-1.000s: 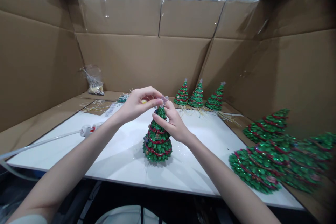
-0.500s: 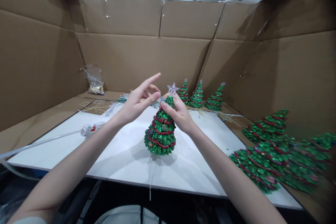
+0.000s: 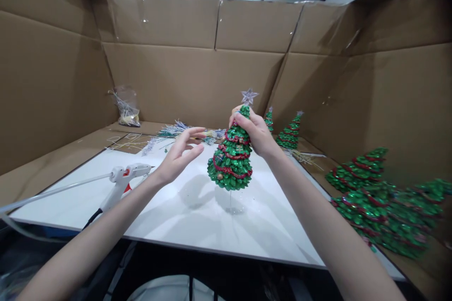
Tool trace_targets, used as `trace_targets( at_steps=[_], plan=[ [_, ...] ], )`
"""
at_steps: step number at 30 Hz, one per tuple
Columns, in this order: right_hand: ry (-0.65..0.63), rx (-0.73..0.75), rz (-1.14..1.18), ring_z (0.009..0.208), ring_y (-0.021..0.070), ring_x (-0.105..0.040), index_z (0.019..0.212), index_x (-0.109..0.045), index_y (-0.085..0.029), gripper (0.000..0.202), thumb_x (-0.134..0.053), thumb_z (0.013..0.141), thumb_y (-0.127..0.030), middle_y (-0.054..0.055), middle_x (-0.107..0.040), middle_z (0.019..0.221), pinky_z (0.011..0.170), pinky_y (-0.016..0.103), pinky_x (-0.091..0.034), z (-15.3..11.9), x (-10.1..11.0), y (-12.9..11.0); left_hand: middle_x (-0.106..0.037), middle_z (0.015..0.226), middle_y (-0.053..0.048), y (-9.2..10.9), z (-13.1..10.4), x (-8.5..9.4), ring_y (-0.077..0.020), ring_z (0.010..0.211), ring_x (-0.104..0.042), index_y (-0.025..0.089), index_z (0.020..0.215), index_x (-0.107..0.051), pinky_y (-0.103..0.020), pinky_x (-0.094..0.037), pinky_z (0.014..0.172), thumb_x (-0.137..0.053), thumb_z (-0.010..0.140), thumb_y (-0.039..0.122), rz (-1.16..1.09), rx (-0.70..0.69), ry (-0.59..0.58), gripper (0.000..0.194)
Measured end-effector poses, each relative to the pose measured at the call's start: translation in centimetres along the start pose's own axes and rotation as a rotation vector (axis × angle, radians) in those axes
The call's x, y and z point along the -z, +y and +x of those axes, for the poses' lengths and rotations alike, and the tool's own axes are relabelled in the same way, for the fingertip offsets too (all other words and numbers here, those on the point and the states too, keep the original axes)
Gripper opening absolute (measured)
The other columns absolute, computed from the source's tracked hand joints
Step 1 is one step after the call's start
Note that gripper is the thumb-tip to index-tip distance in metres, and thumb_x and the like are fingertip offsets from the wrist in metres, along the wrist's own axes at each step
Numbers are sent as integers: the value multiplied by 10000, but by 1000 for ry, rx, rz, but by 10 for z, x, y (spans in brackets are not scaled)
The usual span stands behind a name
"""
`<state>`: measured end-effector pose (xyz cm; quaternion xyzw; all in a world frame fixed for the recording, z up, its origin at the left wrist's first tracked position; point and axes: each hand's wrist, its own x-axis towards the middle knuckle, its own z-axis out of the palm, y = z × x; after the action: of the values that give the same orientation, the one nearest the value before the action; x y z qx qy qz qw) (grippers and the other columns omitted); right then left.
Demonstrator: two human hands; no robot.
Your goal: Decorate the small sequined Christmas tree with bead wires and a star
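Observation:
My right hand (image 3: 254,129) is wrapped round the upper part of a small green Christmas tree (image 3: 231,164) with red garlands. A clear star (image 3: 249,96) tops this tree. Its base hangs above the white board (image 3: 169,216), and a thin pale strand dangles beneath. To the left of the tree, apart from it, my left hand (image 3: 181,156) is open with its fingers spread and nothing in them. A white glue gun (image 3: 122,183) lies left of my left forearm, a long glue stick in its back end.
Star-topped trees (image 3: 289,132) stand at the back right. Several trees without visible stars (image 3: 360,169) lie along the right side. Bundles of thin wires (image 3: 173,129) and a clear plastic bag (image 3: 127,108) are at the back. Cardboard walls (image 3: 165,75) surround the board.
My right hand has lifted the tree up and to the right, off the board. My left hand has drawn down and away from it. More of the glue gun now shows.

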<state>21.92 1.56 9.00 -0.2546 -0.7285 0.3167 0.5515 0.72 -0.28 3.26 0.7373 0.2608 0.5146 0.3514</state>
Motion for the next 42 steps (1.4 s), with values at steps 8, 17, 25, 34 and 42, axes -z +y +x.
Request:
trace_targets(
  at_steps=[8, 17, 25, 34, 42],
  plan=[
    [211, -17, 65, 663, 146, -600, 637, -495, -219, 512, -359, 833, -671, -5, -512, 631, 579, 302, -453, 27, 20, -19, -617, 952, -74, -13, -3, -30, -173, 837, -600, 152, 1110, -510, -311, -466, 753, -411, 927, 360, -248, 219, 111, 294],
    [306, -4, 77, 876, 189, -623, 600, -460, -225, 447, -312, 866, -553, 26, -579, 641, 620, 364, -415, 27, 40, -14, -572, 867, -30, 10, -19, -49, -131, 713, -514, 208, 1197, -545, -267, -448, 701, -476, 919, 254, 334, -207, -206, 290],
    [294, 35, -35, 828, 200, -613, 700, -557, -225, 534, -357, 808, -708, 27, -576, 785, 624, 358, -474, 22, 39, -7, -608, 938, -92, 0, -23, -54, -171, 850, -591, 172, 961, -652, -277, -483, 745, -451, 871, 121, 421, -348, -315, 226],
    [206, -111, 242, 642, 162, -594, 651, -500, -227, 405, -524, 765, -615, -2, -503, 650, 574, 319, -488, 8, 26, 1, -592, 1245, -98, 0, -48, -65, -237, 1080, -554, 176, 1321, -448, -358, -441, 925, -443, 773, 79, 669, -384, -738, 557],
    [46, -301, 365, 538, 146, -585, 673, -513, -205, 360, -651, 718, -535, -23, -533, 623, 537, 304, -501, -17, -3, 44, -567, 1295, -90, -7, -67, -83, -241, 1090, -546, 136, 1310, -433, -340, -418, 926, -452, 819, 144, 722, -403, -790, 492]
  ],
)
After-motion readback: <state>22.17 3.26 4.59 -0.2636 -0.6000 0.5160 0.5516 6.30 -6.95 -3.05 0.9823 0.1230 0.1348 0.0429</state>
